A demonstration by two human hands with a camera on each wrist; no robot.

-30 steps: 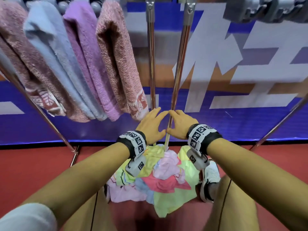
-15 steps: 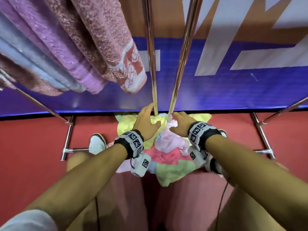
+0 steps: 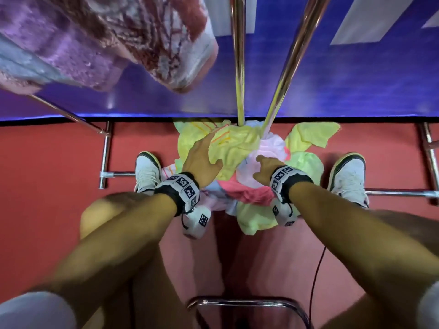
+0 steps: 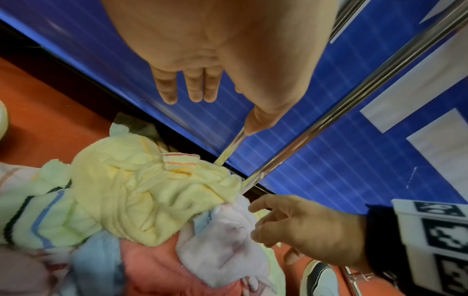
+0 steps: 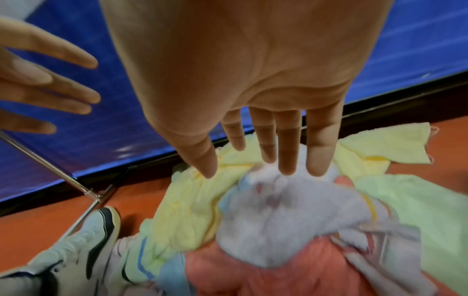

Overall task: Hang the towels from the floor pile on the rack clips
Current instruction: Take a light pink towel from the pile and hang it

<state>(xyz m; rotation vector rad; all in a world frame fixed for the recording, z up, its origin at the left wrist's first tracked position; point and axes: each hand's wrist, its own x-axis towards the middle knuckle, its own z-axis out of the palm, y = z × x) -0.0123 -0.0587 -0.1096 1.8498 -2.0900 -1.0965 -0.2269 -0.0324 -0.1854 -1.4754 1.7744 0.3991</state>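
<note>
Both hands down over the towel pile (image 3: 240,176) on the red floor (image 3: 52,162), between two white shoes (image 3: 147,172), at the foot of two metal rack poles (image 3: 238,67). Left hand (image 3: 202,157) spread wide above the yellow towel (image 4: 152,190), holding nothing. Right hand (image 3: 264,168) with straight fingers (image 5: 288,144) just over the pale lilac towel (image 5: 286,218); contact not clear. Hung towels (image 3: 107,36) up at far left.

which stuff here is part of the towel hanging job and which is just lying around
Part of the job:
floor pile
hung towels
rack poles
left hand
right hand

Just there:
blue banner
shoes
chrome chair frame
</note>
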